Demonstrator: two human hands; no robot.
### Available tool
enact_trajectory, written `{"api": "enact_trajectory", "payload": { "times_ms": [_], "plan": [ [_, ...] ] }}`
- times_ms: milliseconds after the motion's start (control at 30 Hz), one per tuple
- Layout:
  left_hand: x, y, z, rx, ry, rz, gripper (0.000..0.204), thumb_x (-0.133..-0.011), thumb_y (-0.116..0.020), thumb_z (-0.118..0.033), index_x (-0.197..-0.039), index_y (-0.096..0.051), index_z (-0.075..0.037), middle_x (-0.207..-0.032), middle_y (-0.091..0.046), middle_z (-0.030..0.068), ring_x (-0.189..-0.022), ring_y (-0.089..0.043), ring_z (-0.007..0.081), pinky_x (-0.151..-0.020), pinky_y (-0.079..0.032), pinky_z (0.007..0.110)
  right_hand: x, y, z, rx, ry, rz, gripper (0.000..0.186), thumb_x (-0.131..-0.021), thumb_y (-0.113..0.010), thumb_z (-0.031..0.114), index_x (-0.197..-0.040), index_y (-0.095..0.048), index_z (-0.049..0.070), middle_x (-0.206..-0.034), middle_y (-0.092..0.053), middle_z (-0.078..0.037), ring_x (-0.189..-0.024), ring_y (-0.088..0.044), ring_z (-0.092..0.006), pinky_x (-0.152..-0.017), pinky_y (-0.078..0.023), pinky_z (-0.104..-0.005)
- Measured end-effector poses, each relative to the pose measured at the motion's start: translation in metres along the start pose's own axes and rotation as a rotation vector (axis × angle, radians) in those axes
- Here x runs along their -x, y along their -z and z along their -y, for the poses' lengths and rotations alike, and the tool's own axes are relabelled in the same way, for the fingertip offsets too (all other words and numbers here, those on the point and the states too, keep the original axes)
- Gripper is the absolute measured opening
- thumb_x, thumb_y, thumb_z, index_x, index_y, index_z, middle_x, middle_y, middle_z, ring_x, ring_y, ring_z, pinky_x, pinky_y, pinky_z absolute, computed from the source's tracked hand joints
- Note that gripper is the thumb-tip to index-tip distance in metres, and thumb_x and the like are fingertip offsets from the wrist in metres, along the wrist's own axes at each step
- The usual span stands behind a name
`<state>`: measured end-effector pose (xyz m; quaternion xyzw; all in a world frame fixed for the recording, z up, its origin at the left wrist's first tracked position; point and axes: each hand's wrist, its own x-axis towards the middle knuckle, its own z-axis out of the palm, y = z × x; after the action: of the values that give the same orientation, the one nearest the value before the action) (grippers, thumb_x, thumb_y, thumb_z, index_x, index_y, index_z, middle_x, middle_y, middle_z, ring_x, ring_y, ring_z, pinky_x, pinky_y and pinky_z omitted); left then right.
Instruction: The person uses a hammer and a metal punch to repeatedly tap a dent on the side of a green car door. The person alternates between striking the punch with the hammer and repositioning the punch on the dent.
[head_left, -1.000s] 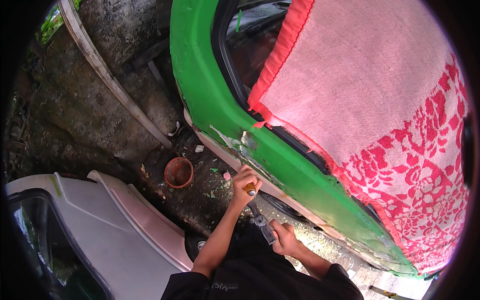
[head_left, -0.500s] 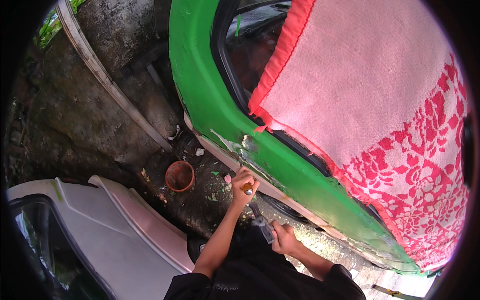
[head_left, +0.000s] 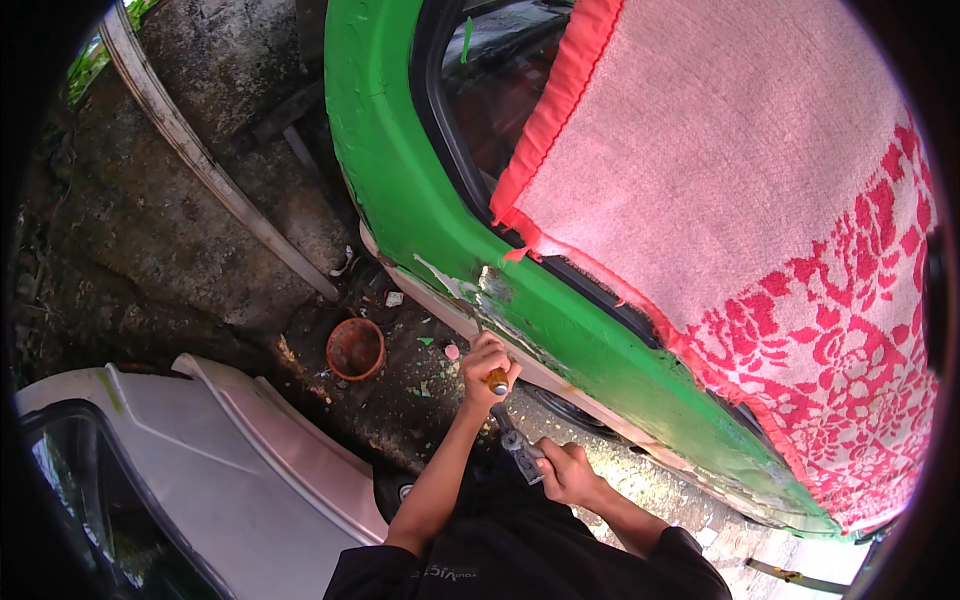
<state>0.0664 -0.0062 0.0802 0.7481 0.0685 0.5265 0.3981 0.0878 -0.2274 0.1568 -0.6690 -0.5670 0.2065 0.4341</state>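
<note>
My left hand (head_left: 484, 366) is closed around a tool with an amber handle and a metal end cap (head_left: 498, 383), a chisel or a screwdriver. Its capped end faces up toward me, and its far end reaches the lower edge of the green car body (head_left: 420, 205), where paint is chipped and bare patches show. Lower and to the right, my right hand (head_left: 568, 473) grips a hammer (head_left: 521, 454). The dark metal head sits just below the capped handle, apart from it as far as I can see. My fingers hide most of the hammer's handle.
A pink and red floral towel (head_left: 690, 150) covers the car's window side. On the dirty ground stand a terracotta pot (head_left: 355, 348) and scattered paint flakes. A pale vehicle (head_left: 270, 480) is close on my left. A long curved strip (head_left: 210, 165) leans at the back left.
The hammer head has shifted slightly left and turned a little in my right hand. My left hand stays almost in place on the amber-handled tool. The whole view has shifted slightly.
</note>
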Motion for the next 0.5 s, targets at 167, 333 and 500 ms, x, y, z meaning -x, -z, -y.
{"api": "enact_trajectory", "payload": {
  "times_ms": [167,333,500],
  "plan": [
    [-0.001,0.001,-0.002,0.026,0.018,-0.023,0.030,-0.055,-0.067,0.011,-0.061,-0.042,-0.004,-0.059,-0.043,0.0053,-0.063,-0.046,0.0246,-0.070,-0.039,0.036,-0.001,0.006,0.012,-0.055,0.163,-0.022,0.016,-0.093,-0.058,0.015,-0.097,-0.053,0.000,-0.059,-0.056,-0.017,-0.052,-0.058,-0.0401,-0.048,-0.046,-0.0442],
    [0.004,-0.002,0.009,0.028,0.051,-0.044,0.029,-0.057,-0.067,0.011,-0.061,-0.042,-0.004,-0.059,-0.044,0.0054,-0.063,-0.046,0.0246,-0.069,-0.039,0.036,-0.009,-0.009,-0.003,0.111,-0.165,0.050,0.019,-0.095,-0.057,0.016,-0.100,-0.052,-0.002,-0.059,-0.056,-0.019,-0.052,-0.059,-0.0418,-0.048,-0.046,-0.0475],
    [0.005,0.004,0.017,0.039,0.027,-0.021,0.028,-0.057,-0.066,0.009,-0.061,-0.042,-0.005,-0.058,-0.043,0.0047,-0.062,-0.046,0.0244,-0.069,-0.040,0.035,-0.004,-0.007,0.003,0.042,-0.074,-0.022,0.016,-0.096,-0.057,0.015,-0.095,-0.051,0.001,-0.059,-0.055,-0.019,-0.052,-0.058,-0.0423,-0.047,-0.044,-0.0470]
  ]
}}
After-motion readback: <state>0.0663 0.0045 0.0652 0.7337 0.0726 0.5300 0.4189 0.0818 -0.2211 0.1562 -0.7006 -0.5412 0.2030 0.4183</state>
